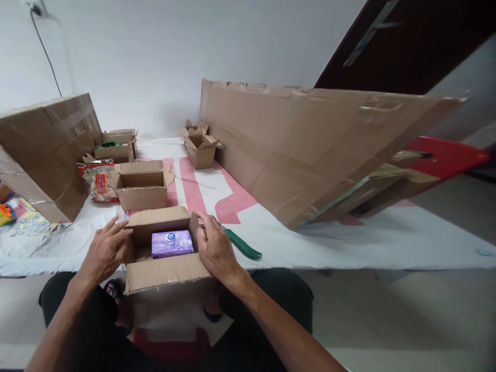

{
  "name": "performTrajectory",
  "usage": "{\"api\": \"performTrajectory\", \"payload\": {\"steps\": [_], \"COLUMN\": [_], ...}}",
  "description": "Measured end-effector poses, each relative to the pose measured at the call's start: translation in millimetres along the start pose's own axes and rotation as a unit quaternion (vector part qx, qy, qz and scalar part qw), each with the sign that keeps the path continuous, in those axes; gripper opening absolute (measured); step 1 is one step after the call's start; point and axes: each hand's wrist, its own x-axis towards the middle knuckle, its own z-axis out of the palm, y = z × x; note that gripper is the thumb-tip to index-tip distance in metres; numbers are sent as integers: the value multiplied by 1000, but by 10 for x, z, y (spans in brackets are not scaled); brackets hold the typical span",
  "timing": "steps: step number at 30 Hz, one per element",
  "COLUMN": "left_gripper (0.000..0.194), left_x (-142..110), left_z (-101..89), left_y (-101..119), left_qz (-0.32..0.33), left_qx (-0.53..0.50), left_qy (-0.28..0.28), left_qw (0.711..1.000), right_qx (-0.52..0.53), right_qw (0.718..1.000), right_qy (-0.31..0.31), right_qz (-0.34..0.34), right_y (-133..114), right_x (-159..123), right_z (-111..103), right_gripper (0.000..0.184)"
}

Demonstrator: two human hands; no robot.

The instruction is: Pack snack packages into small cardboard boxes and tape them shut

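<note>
An open cardboard box (166, 274) sits at the near edge of the table, its front flap folded out towards me. Inside lies a purple plastic-wrapped pack (172, 244) with a round blue label. At the box's left side is my left hand (107, 249), its fingers apart and stretched towards the rim. My right hand (216, 245) grips the right wall, with fingers bent over its upper edge. Just right of that hand lies a green-handled tool (243, 245); its other end is hidden behind the hand.
Behind the box stands another open carton (142, 199), beside a red-and-clear food packet (104, 183). Smaller open boxes (200, 150) stand farther back. Large cardboard panels (294, 150) and a big carton (50, 150) flank the white-and-pink tablecloth (194, 188).
</note>
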Motion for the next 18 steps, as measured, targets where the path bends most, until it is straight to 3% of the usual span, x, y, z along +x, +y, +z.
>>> {"api": "performTrajectory", "payload": {"steps": [4, 6, 9, 11, 14, 18], "left_gripper": [64, 83, 114, 127, 126, 121], "left_x": [-59, -100, -176, -225, -276, -293], "left_z": [215, 255, 223, 173, 117, 124], "left_y": [70, 42, -11, -30, -42, -52], "left_qz": [-18, -21, 5, 12, -10, -40], "left_qx": [-75, -132, -199, -213, -208, -198], "left_qy": [-30, -34, -50, -58, -59, -53], "left_qw": [997, 990, 979, 975, 976, 978], "right_qx": [42, 95, 204, 264, 271, 112], "right_qw": [998, 990, 955, 928, 928, 988], "right_qy": [20, 20, -22, -52, -80, -44], "right_qz": [44, 102, 217, 257, 243, 99], "right_y": [201, 298, 395, 424, 441, 365], "right_x": [-24, -73, -199, -285, -307, -35], "right_z": [9, 55, 193, 295, 347, 112], "right_gripper": [46, 42, 43, 48, 50, 36]}}
